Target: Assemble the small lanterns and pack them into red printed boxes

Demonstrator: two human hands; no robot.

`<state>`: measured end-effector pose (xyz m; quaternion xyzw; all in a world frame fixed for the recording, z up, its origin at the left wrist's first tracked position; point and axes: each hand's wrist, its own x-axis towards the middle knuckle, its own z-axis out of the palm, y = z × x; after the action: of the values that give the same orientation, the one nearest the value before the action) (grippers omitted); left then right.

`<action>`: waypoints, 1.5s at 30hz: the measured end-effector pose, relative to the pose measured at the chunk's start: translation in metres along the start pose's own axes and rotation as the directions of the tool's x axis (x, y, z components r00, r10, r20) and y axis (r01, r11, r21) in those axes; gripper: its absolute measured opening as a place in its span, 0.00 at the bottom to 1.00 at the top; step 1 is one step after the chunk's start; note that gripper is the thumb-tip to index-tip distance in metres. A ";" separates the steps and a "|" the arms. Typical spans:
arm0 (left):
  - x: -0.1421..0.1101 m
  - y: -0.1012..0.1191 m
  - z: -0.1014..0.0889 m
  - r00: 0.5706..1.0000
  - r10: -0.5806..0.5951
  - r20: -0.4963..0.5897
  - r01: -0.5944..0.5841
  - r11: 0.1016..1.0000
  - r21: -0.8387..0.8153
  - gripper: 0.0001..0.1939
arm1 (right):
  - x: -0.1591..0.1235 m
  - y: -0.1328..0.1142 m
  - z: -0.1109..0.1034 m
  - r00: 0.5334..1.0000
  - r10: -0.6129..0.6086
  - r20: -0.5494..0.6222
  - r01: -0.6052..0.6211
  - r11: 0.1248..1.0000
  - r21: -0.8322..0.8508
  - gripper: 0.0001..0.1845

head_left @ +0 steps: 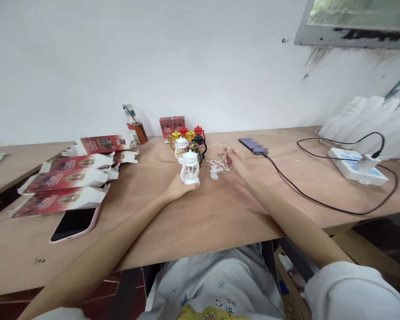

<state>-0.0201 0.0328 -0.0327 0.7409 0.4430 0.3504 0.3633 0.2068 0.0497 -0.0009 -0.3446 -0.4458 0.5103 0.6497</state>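
My left hand (180, 187) is wrapped round the base of a small white lantern (190, 170) with clear sides, held upright near the middle of the table. To its right, my right hand (236, 162) has its fingers drawn together above a pile of small white pieces (215, 170). A thin pale strand shows by those fingertips, but what they pinch is too small to make out. Just behind the held lantern stands a group of similar small ones: another white lantern (181, 149), a black lantern (199, 144), a gold lantern (175, 138) and several more in gold and red.
Flattened red boxes (70, 178) overlap on the left, partly over a phone (75, 222). Red cartons (172, 126) and a brown container (140, 132) stand by the wall. On the right, a cable (306, 202) links another phone (251, 145) to a white power strip (356, 164).
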 end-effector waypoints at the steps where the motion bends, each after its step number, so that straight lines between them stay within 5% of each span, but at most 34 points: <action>1: -0.001 0.003 0.000 1.000 0.008 0.013 -0.008 1.000 0.018 0.25 | -0.003 -0.002 0.003 0.999 0.017 0.027 -0.018 0.999 0.039 0.17; 12: -0.006 0.003 -0.005 0.976 0.021 0.216 -0.039 0.996 0.081 0.24 | -0.017 0.009 0.011 0.980 0.095 0.175 -0.117 0.986 0.119 0.20; 17: -0.010 0.006 -0.004 0.961 0.149 0.232 -0.149 0.989 -0.019 0.34 | -0.018 0.008 0.012 0.976 0.083 0.201 -0.107 0.988 0.113 0.21; 24: -0.009 0.005 -0.004 0.962 0.124 0.243 -0.117 0.992 -0.042 0.41 | -0.021 0.010 0.014 0.976 0.072 0.206 -0.092 0.992 0.091 0.20; 45: -0.009 0.008 -0.004 0.947 0.134 0.292 -0.120 0.991 -0.065 0.37 | -0.023 0.015 0.015 0.974 0.061 0.216 -0.090 0.988 0.127 0.18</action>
<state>-0.0237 0.0225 -0.0260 0.8033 0.3267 0.2687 0.4193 0.1854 0.0308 -0.0138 -0.2600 -0.4630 0.5978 0.6006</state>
